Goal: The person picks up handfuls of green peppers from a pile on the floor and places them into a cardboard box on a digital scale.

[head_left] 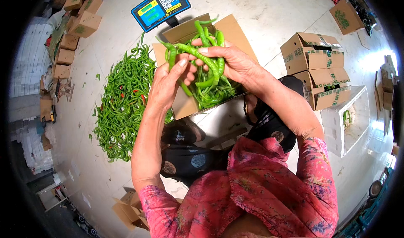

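Note:
Above an open cardboard box [186,108] part-filled with green chili peppers [214,96], both my hands are raised close together. Several long green peppers [206,59] lie across the fingers of my right hand [235,61], held under its thumb. My left hand [169,80] has its fingers curled around a green pepper [172,55] at the box's left side. A large heap of green peppers [126,99], with a few red ones in it, spreads over the floor to the left of the box.
A weighing scale's display [161,7] stands behind the box. Closed cartons [311,53] are stacked at right, near a white foam box [334,124] with some peppers inside. More cartons [85,23] line the left side. An open carton [129,209] lies behind my left elbow.

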`<state>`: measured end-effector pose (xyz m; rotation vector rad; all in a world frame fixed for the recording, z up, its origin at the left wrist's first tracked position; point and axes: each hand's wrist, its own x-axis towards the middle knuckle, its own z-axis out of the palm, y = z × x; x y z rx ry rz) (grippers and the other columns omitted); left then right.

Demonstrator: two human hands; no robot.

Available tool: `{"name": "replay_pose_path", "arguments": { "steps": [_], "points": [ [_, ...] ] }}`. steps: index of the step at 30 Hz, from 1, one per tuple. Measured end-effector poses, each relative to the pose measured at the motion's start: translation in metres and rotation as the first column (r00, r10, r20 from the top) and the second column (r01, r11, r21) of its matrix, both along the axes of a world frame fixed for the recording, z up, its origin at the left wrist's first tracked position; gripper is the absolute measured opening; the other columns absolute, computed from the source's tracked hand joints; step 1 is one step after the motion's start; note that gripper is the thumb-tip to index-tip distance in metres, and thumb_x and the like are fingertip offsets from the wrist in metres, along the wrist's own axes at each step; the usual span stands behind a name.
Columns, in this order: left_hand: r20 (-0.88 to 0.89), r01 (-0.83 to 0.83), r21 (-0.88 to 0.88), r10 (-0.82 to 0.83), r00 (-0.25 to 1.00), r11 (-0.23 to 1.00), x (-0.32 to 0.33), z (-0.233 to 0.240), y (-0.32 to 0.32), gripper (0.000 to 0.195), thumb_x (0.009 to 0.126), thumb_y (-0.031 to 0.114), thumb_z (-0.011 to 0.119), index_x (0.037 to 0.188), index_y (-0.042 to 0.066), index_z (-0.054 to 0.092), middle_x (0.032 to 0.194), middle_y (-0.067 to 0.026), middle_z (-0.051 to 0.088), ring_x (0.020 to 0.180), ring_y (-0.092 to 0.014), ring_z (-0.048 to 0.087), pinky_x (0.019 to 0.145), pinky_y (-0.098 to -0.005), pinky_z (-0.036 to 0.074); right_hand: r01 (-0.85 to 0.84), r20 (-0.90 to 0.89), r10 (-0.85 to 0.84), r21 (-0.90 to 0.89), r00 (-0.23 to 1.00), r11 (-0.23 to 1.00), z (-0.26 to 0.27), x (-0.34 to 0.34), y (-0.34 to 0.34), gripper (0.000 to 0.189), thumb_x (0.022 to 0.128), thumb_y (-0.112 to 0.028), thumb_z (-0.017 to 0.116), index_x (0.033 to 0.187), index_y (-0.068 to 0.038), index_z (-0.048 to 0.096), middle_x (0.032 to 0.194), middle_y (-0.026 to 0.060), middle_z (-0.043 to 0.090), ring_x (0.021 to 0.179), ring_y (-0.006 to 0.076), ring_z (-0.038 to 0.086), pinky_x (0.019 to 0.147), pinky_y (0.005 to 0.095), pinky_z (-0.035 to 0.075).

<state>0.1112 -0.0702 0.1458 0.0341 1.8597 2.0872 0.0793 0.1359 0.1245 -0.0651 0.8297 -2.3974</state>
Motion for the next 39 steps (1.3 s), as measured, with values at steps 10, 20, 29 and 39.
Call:
{"name": "replay_pose_path", "arguments": {
  "steps": [10,20,29,39],
  "points": [
    [0.03,0.031,0.206,-0.038,0.999,0.978,0.004,0.004,0.0,0.033,0.1,0.026,0.057,0.119,0.0,0.063,0.099,-0.0053,0.063,0.075,-0.009,0.054,0.057,-0.0212,0.039,0.116,0.034,-0.115,-0.005,0.993,0.993,-0.004,0.006,0.004,0.038,0.085,-0.005,0.072,0.117,-0.001,0.053,0.107,0.0176,0.066,0.095,0.0235,0.068,0.086,0.038,0.058],
    [-0.68,-0.666,-0.669,0.09,0.728,0.329,-0.024,0.015,-0.086,0.038,0.095,0.018,0.06,0.128,0.001,0.061,0.106,-0.0161,0.069,0.097,-0.028,0.065,0.087,-0.0386,0.05,0.116,0.033,-0.114,-0.045,0.993,0.992,0.006,0.003,0.016,0.038,0.091,-0.003,0.065,0.126,0.001,0.049,0.117,0.0226,0.064,0.098,0.0247,0.068,0.087,0.0352,0.058],
    [-0.255,-0.213,-0.191,0.161,0.953,0.958,-0.001,0.027,-0.027,0.049,0.094,0.028,0.064,0.134,0.001,0.056,0.121,-0.0093,0.064,0.104,-0.014,0.061,0.086,-0.0288,0.047,-0.02,0.005,0.019,0.027,1.0,0.999,0.013,0.016,0.005,0.031,0.089,-0.001,0.064,0.119,-0.001,0.055,0.11,0.0204,0.066,0.094,0.0232,0.068,0.088,0.0341,0.057],
    [-0.096,-0.057,0.005,0.057,0.994,0.998,0.007,0.014,-0.002,0.026,0.095,0.023,0.066,0.112,0.004,0.062,0.101,-0.0065,0.067,0.075,-0.009,0.056,0.064,-0.0225,0.042,-0.033,-0.217,0.096,0.28,0.972,0.96,0.02,0.031,0.004,0.04,0.088,-0.006,0.068,0.124,0.0,0.05,0.105,0.0068,0.062,0.097,0.0157,0.063,0.087,0.0295,0.053]
  ]
}}
